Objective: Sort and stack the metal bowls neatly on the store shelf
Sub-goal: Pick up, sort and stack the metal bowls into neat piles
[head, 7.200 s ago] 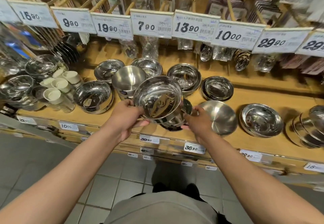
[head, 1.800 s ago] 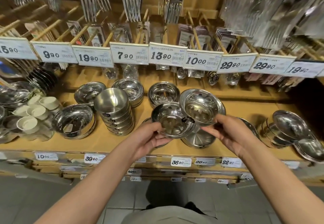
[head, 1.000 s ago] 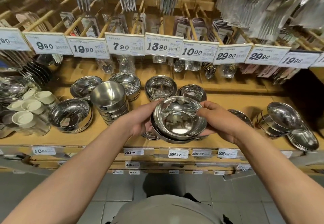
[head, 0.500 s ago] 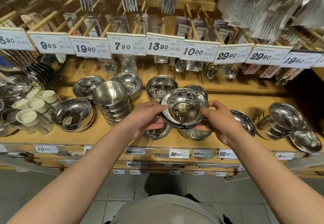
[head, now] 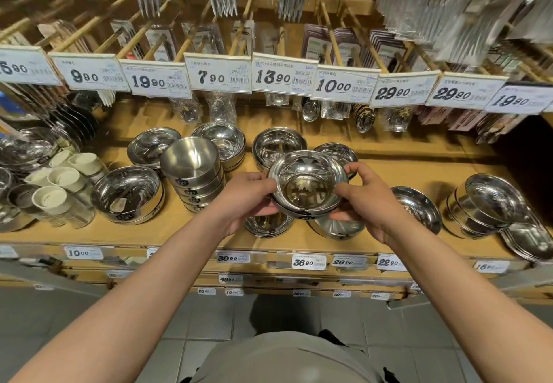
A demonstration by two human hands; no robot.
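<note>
Underneath, half-hidden bowls (head: 335,227)

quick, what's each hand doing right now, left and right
Left hand: fingers curled on the left rim of the nested metal bowls, holding them.
Right hand: fingers grip the same bowls' right rim.

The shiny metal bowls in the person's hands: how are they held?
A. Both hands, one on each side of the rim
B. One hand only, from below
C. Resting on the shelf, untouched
A: the left hand and right hand grip opposite sides of the nested shiny metal bowls, above the wooden shelf.
</note>
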